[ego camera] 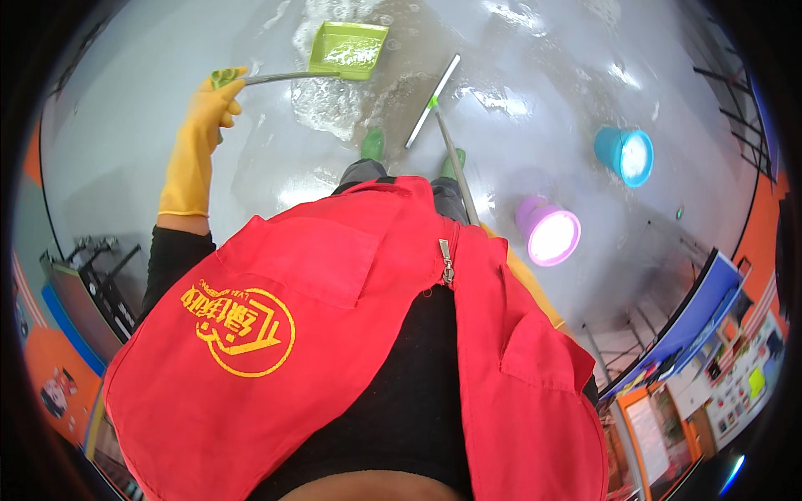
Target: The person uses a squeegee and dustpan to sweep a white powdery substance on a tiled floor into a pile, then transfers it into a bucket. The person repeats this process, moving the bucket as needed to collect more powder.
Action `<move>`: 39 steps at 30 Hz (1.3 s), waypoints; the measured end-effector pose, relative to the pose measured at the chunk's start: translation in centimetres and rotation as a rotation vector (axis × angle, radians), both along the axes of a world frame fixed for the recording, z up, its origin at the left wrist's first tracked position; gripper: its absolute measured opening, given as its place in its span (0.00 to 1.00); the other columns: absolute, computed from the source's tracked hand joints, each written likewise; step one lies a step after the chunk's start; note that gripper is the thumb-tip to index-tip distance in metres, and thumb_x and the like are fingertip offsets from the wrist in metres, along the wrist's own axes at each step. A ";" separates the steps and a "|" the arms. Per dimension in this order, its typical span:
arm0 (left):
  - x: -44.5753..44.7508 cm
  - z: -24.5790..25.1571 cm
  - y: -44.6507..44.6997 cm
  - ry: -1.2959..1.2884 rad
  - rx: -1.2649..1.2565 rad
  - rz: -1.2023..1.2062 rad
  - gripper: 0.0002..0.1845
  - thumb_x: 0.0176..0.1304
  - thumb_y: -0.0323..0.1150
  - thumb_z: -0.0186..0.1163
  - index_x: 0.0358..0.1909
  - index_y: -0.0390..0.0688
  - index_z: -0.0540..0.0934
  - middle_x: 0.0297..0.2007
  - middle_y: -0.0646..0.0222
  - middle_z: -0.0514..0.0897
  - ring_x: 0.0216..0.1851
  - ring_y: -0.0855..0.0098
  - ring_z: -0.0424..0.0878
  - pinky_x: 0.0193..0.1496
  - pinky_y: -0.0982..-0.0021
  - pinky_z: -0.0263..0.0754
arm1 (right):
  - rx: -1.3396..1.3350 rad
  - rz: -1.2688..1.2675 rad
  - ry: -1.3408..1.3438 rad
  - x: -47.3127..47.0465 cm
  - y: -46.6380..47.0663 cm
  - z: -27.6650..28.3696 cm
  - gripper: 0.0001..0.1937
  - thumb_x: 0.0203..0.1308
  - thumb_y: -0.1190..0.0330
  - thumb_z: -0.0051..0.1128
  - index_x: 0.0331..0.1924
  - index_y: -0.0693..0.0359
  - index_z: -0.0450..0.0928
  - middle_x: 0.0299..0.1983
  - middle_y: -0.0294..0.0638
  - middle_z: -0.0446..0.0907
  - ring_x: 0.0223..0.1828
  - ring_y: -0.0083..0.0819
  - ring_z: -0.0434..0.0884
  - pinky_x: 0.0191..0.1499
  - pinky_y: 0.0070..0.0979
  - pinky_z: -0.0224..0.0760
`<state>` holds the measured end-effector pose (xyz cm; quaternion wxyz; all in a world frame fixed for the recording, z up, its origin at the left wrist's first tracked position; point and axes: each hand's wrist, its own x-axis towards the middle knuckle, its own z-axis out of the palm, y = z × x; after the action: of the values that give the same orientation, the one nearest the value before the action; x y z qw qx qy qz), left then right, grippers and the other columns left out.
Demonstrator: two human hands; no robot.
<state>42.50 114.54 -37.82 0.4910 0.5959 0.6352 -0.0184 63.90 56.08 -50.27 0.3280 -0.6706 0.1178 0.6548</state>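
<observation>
My left hand (pixel 216 103), in a yellow rubber glove, grips the green-ended handle of a long-handled dustpan (pixel 360 76). The green pan rests on the wet floor (pixel 250 163) with shiny liquid in it. A floor squeegee (pixel 446 81) lies blade-down in front of my boots, its metal pole rising towards me. That pole runs to my gloved right hand (pixel 526 275), where it is held up; the red vest (pixel 313 250) covers the fingers. Foamy, murky water (pixel 329 103) spreads around the dustpan and the squeegee blade.
A purple bucket (pixel 527 213) and a blue bucket (pixel 606 147) stand to the right, bright glare at their mouths. My green boots (pixel 373 144) are on the wet floor. Framed boards on metal legs, a blue one (pixel 683 319) among them, stand along both sides.
</observation>
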 end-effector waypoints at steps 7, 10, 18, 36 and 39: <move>-1.9 11.0 -10.6 -0.007 0.198 0.231 0.21 0.72 0.42 0.67 0.65 0.53 0.86 0.23 0.79 0.72 0.19 0.84 0.59 0.24 0.77 0.55 | 0.185 0.533 -0.121 11.1 1.7 0.4 0.33 0.76 0.57 0.57 0.80 0.55 0.63 0.54 0.51 0.87 0.55 0.40 0.86 0.57 0.38 0.81; -1.2 14.3 -15.8 0.027 0.260 0.332 0.21 0.72 0.42 0.67 0.65 0.54 0.87 0.23 0.80 0.72 0.20 0.84 0.59 0.24 0.79 0.54 | 0.119 0.881 -0.075 14.9 3.5 2.0 0.32 0.77 0.53 0.54 0.81 0.45 0.62 0.50 0.53 0.87 0.51 0.42 0.87 0.57 0.38 0.81; -2.5 17.0 -21.9 -0.036 0.352 0.563 0.21 0.73 0.41 0.67 0.65 0.53 0.87 0.23 0.82 0.69 0.20 0.86 0.58 0.26 0.80 0.53 | -0.003 1.577 0.011 14.0 9.3 3.0 0.28 0.78 0.52 0.49 0.78 0.45 0.67 0.58 0.48 0.86 0.61 0.45 0.85 0.63 0.43 0.77; -16.9 11.1 -23.6 0.027 0.148 0.805 0.21 0.71 0.37 0.65 0.64 0.55 0.86 0.23 0.78 0.71 0.18 0.82 0.59 0.22 0.74 0.50 | -0.183 2.028 -0.860 27.6 28.8 7.5 0.24 0.80 0.56 0.49 0.77 0.35 0.69 0.57 0.50 0.87 0.60 0.53 0.85 0.62 0.50 0.77; -19.8 9.1 -20.3 0.074 0.060 0.674 0.20 0.70 0.38 0.64 0.63 0.56 0.86 0.23 0.78 0.73 0.19 0.82 0.63 0.22 0.75 0.55 | -0.153 2.024 -1.032 27.5 25.9 8.4 0.26 0.79 0.54 0.49 0.78 0.36 0.68 0.54 0.51 0.88 0.53 0.50 0.88 0.58 0.48 0.79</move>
<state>22.69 94.26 -28.69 0.4283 0.3656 0.8141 0.1417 91.42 81.99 -41.90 -0.3835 -0.6655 -0.5869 0.2561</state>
